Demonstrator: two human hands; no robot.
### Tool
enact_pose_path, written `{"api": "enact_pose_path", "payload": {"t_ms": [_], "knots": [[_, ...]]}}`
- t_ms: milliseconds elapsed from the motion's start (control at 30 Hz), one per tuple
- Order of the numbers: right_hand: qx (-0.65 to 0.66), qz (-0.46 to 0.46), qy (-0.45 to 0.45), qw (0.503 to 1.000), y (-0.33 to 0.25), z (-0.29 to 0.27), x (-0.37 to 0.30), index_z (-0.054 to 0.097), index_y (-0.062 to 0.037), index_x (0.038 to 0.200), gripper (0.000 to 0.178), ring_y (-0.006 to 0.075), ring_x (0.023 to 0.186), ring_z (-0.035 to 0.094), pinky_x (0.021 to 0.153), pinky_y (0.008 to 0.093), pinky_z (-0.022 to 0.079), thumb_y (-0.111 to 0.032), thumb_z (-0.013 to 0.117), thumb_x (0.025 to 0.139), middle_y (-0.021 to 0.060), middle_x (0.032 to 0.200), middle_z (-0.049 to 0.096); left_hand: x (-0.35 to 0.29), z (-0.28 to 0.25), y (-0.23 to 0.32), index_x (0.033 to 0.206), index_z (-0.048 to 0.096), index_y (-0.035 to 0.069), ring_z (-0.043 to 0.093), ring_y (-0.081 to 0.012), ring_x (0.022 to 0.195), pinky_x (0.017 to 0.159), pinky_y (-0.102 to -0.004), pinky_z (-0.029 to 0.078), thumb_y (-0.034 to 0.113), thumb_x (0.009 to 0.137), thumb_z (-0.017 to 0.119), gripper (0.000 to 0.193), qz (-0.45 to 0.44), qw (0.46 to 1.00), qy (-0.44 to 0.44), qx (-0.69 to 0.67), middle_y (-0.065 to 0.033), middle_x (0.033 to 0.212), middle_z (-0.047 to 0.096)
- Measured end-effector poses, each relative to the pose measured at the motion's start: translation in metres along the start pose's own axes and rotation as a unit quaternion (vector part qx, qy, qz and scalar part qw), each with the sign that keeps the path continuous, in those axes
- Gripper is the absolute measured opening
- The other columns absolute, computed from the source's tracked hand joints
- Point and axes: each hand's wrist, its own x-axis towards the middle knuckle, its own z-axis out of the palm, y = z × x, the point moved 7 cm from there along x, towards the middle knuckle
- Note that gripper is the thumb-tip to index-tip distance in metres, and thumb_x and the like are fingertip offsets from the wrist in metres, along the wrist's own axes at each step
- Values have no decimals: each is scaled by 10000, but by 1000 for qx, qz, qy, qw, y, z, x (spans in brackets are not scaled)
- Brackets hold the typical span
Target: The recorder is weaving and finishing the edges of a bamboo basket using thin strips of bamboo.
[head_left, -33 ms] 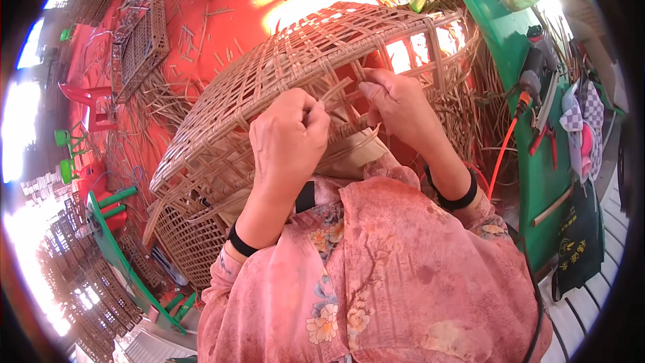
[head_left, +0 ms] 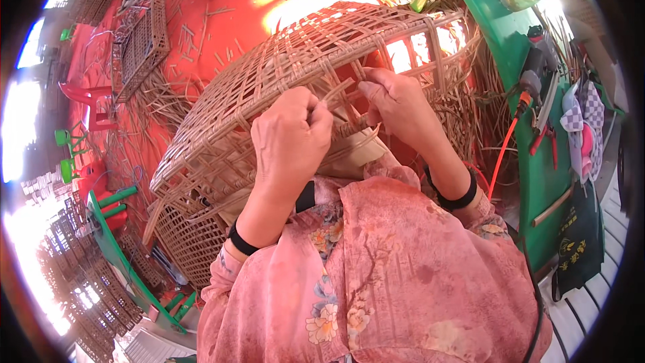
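A large woven rattan basket (head_left: 269, 70) lies tilted across my lap, its open lattice toward the far left and a thick wrapped rim along the near side. My left hand (head_left: 293, 136) is closed in a fist at this rim, pinching a flat rattan strip (head_left: 339, 89) whose cut end points up to the right. My right hand (head_left: 398, 104) is closed at the rim's right part, thumb and forefinger pressed on an upright rattan strip (head_left: 359, 75). The fingertips of my left hand are partly hidden. Loose strip ends stick out between and below the hands.
On the right stands a green bench (head_left: 494, 23) with a power tool (head_left: 532, 70), an orange cord (head_left: 505, 154) and red-handled pliers (head_left: 545, 144). Rattan scraps litter the red floor. Another basket (head_left: 191, 242) sits at lower left; a rectangular basket (head_left: 142, 47) lies beyond, near a red stool (head_left: 97, 104).
My left hand has shifted very slightly to the right, and the strip's end with it. My right hand and the basket look the same.
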Motion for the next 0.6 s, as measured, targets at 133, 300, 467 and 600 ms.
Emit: {"api": "enact_pose_path", "payload": {"t_ms": [133, 300, 467, 600], "knots": [[13, 62, -38, 997, 10, 4, 3, 715, 52, 1179, 331, 174, 582, 682, 574, 336, 531, -226, 612, 1034, 143, 655, 687, 7, 12, 5, 847, 667, 42, 674, -394, 750, 693, -475, 515, 158, 917, 694, 139, 20, 999, -34, -11, -166, 805, 686], [7, -57, 77, 995, 4, -4, -2, 743, 25, 1041, 226, 149, 594, 675, 565, 325, 524, -188, 675, 1010, 108, 693, 703, 11, 19, 7, 878, 663, 36, 679, -396, 833, 733, -482, 512, 190, 957, 686, 175, 23, 997, -63, -24, -168, 874, 690], [8, -159, 186, 970, -4, -18, -12, 755, -5, 978, 132, 126, 603, 670, 561, 305, 514, -135, 737, 981, 73, 723, 713, 17, 30, 18, 961, 670, 34, 682, -389, 835, 736, -460, 524, 183, 965, 706, 154, 81, 994, -75, -10, -165, 928, 685], [-24, -195, 243, 950, -14, -53, -26, 752, -11, 962, 119, 109, 607, 660, 557, 279, 497, -126, 740, 987, 70, 729, 707, 19, 30, 24, 1039, 676, 23, 695, -362, 835, 741, -417, 545, 98, 940, 731, 136, 106, 989, -40, -100, -162, 991, 678]]}}
